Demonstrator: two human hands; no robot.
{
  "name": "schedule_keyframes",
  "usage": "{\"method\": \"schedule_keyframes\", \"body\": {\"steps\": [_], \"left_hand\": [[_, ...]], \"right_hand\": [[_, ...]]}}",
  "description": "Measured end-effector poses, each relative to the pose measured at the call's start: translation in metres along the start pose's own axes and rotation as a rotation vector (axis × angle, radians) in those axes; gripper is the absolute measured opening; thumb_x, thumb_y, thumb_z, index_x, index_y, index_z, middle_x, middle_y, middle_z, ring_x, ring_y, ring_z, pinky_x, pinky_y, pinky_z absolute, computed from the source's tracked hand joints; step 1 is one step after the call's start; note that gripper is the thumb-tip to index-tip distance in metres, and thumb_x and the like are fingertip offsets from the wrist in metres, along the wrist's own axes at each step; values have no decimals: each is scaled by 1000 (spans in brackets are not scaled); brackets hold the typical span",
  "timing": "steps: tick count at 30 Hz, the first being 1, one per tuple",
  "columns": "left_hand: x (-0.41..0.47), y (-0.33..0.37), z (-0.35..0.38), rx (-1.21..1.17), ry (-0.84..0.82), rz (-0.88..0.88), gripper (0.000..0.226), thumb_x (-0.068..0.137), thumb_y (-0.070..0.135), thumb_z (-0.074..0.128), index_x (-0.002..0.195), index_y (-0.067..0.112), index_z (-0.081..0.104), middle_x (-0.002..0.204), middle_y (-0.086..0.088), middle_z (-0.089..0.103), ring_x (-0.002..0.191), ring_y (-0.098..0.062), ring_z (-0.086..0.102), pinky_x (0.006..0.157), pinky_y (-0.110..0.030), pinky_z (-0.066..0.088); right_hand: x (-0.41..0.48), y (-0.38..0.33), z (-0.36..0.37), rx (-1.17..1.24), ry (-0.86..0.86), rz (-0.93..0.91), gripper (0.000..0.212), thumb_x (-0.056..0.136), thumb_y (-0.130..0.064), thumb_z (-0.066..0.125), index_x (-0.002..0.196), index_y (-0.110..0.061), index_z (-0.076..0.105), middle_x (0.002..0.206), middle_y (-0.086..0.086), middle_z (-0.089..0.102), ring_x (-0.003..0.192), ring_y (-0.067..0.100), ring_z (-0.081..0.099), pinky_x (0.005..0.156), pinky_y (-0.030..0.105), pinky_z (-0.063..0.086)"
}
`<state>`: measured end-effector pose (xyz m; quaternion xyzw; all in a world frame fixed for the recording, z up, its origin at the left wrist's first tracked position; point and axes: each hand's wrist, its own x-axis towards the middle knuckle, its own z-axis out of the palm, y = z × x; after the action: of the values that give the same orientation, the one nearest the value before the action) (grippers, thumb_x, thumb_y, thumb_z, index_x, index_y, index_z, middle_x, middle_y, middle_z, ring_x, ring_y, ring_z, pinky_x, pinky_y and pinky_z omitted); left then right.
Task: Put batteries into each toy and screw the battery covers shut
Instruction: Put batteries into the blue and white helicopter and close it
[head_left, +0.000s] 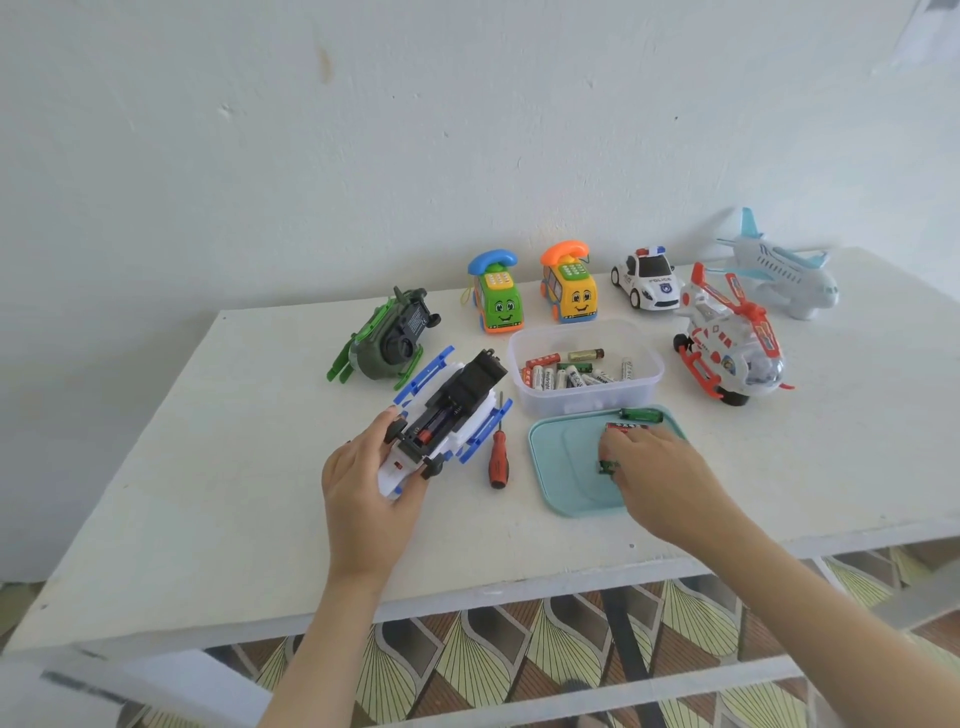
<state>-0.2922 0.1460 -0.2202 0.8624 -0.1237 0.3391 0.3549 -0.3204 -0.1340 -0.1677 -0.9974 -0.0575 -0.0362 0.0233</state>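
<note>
Left grip (363, 467) was wrapped round the nose of the upturned white copter (452, 410) on the table (208, 493). Its battery bay was open, with a battery showing inside. Right grip (660, 467) sat on the teal lid (550, 467), fingers curled, pinching a green battery (607, 466). Screwdriver (498, 457) lay between copter and lid, and the tub (587, 405) of batteries sat just behind the lid.

Teal lid (550, 467) — red-handled screwdriver (497, 460).
</note>
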Motion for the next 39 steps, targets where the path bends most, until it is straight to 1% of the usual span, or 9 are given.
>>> {"method": "schedule_keyframes", "body": {"steps": [4,9,12,14,19,22,25,33,39], "left_hand": [[1,0,-1,-4,5,5,72,67,5,86,130,7,51,111,-7,69,94,-13,57,105,-7,20],[1,1,0,-12,5,-2,71,68,8,86,131,7,52,110,-7,69,94,-12,56,105,-6,19],[1,1,0,-4,23,2,67,69,13,82,129,5,53,109,-6,69,94,-11,55,105,-6,19],[2,0,1,-4,32,0,67,69,13,81,129,6,53,107,-4,68,95,-11,54,105,-6,19],[2,-1,3,-3,46,-24,68,70,17,78,131,12,49,104,-2,68,94,-12,55,104,-6,20],[1,-2,3,4,46,-35,65,71,17,77,130,11,51,104,-3,69,94,-13,55,104,-6,20],[1,-2,4,13,41,-42,64,72,19,77,129,9,52,105,-4,69,95,-14,56,104,-7,20],[2,-1,3,-9,60,-41,59,79,36,65,129,7,53,108,-3,69,95,-13,56,104,-7,22],[2,-1,4,-30,87,-2,58,80,36,65,131,13,50,108,11,60,95,-11,56,103,-9,26]], "right_hand": [[1,-18,-6,310,-57,-25,15,99,-26,41,113,-21,44,95,2,58,80,19,54,68,31,41],[12,-48,-22,660,21,-77,12,90,-29,62,98,-21,58,73,-11,53,62,2,45,56,13,36],[20,-69,-31,940,135,-66,13,80,-20,75,83,-17,62,72,-4,59,62,5,47,61,17,42],[27,-83,-36,1036,189,-75,11,81,-13,73,90,-18,70,76,-4,62,66,6,51,66,18,45],[46,-107,-41,994,263,-191,23,84,-4,66,105,-12,61,87,-5,62,75,3,58,75,17,50],[55,-110,-35,809,296,-311,15,86,-5,62,101,-7,57,89,2,63,82,15,60,78,35,52],[62,-111,-28,622,356,-474,12,86,-4,58,97,-5,63,87,7,65,79,26,60,68,45,52],[68,-109,-15,422,395,-684,17,78,-1,61,93,-6,68,70,6,65,64,27,60,50,36,50],[70,-104,-5,433,389,-719,20,78,3,63,92,-7,72,77,6,69,69,27,64,56,35,53]]}}
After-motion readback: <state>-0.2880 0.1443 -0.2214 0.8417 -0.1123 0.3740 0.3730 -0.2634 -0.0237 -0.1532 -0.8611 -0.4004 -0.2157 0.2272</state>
